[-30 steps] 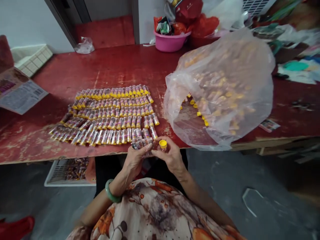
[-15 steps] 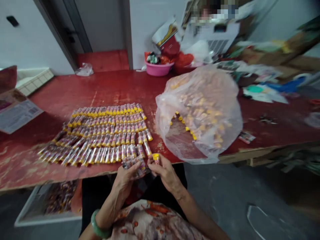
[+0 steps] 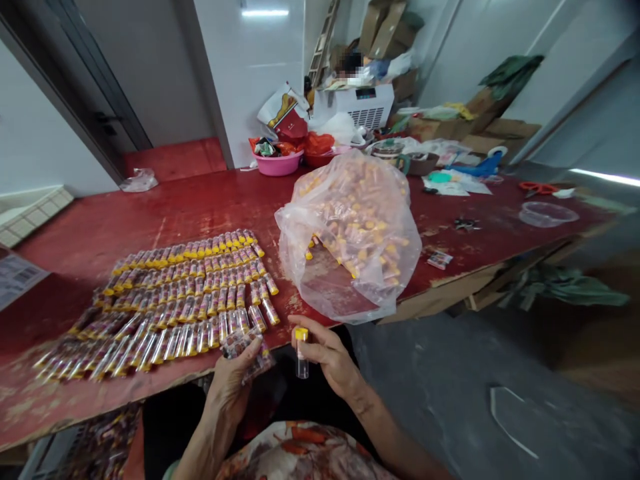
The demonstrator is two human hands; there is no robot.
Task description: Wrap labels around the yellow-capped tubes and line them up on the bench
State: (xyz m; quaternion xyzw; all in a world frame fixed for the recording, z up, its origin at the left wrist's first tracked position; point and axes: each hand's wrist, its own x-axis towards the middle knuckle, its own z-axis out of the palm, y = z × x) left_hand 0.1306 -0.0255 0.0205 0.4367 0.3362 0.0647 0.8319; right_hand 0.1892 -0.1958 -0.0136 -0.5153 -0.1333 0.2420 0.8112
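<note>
My right hand pinches a small clear tube with a yellow cap, upright in front of the table edge. My left hand is closed on a stack of small printed packets, thumb on top. Just beyond that hand, rows of yellow-ended tubes with dark contents lie side by side on the red table. A large translucent plastic bag full of yellow-capped tubes rests to the right, its mouth facing me.
A pink basin with packaging stands by the wall. To the right lie a small packet, red-handled scissors, a clear plastic lid and a blue tape dispenser. A printed carton sits at the left. Below the table is a crate of tubes.
My view has turned to the right. My right hand has drawn away from the left one, and the tube in it now shows at full length. The left still holds the packets.
</note>
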